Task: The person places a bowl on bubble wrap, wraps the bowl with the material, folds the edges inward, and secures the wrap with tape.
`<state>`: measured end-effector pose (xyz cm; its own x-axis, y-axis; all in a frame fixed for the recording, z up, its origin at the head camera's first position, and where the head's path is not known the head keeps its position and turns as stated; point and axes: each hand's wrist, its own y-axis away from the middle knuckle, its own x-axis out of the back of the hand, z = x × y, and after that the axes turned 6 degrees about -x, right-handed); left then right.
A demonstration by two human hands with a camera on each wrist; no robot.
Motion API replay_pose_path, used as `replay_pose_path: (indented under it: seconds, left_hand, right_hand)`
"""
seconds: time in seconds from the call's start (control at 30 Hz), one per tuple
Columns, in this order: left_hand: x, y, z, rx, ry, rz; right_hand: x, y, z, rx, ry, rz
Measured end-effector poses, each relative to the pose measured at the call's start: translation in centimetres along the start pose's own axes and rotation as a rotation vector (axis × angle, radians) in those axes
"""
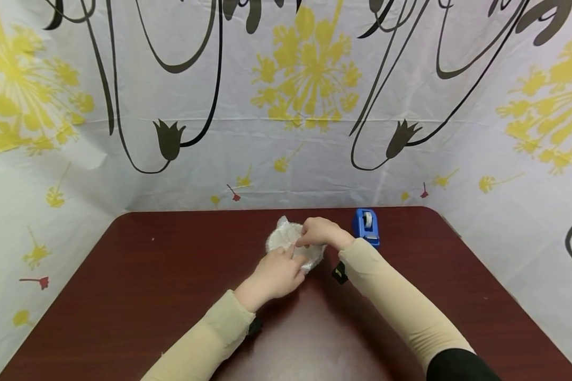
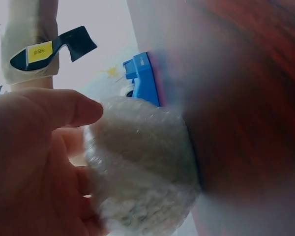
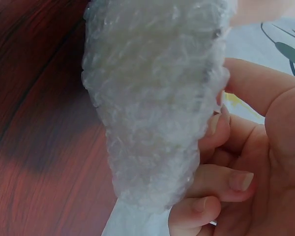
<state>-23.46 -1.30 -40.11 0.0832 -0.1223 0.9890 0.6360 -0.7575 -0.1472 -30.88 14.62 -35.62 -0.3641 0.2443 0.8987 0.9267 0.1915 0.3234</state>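
Observation:
A bubble-wrapped bundle [image 1: 284, 236], rounded and whitish, sits toward the far side of the table between both hands. My left hand [image 1: 277, 272] rests on its near side with extended fingers; in the left wrist view the thumb [image 2: 81, 109] lies at its edge. From the far right, my right hand [image 1: 323, 233] reaches over with bent fingers and pinches at the top of the wrap. Close up in the right wrist view, the bubble wrap [image 3: 152, 103] tapers to a narrow end, with curled fingers [image 3: 219, 184] against its side. What the wrap encloses is hidden.
A blue tape dispenser [image 1: 366, 227] with a roll stands at the back edge, just right of the right hand. The dark red-brown table [image 1: 171, 275] ends at a patterned sheet [image 1: 310, 174] hanging behind. Black wrist straps show under both sleeves.

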Motion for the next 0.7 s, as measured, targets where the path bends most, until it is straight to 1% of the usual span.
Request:
replay_pose_path:
  seconds: [0.1, 0.2, 0.3, 0.4, 0.5, 0.6, 0.7]
  left_hand:
    - [-0.5, -0.4, 0.2, 0.039, -0.043, -0.025]
    - [-0.7, -0.7, 0.2, 0.056, -0.046, -0.026]
    - [-0.7, -0.8, -0.3, 0.053, -0.022, -0.018]
    - [-0.6, -0.8, -0.6, 0.054, 0.009, -0.021]
    - [-0.5, -0.9, -0.8, 0.069, 0.051, -0.033]
    - [-0.5, -1.0, -0.8, 0.092, 0.087, -0.048]
    - [-0.6, -1.1, -0.8, 0.114, 0.101, -0.056]
  right_hand:
    - [-0.4, -0.1, -0.1, -0.027, 0.046, 0.033]
    - [-0.5, 0.0, -0.6, -0.062, 0.105, 0.049]
    - [-0.5, 0.0, -1.5, -0.106, 0.192, 0.046]
    - [-0.4, 0.1, -2.5, -0.144, 0.310, 0.045]
    - [-0.5, -0.2, -3.2, -0.175, 0.413, 0.055]
    - [-0.7, -0.7, -3.5, -0.214, 0.480, 0.063]
    - [-0.8, -1.1, -3.5, -0.231, 0.517, 0.059]
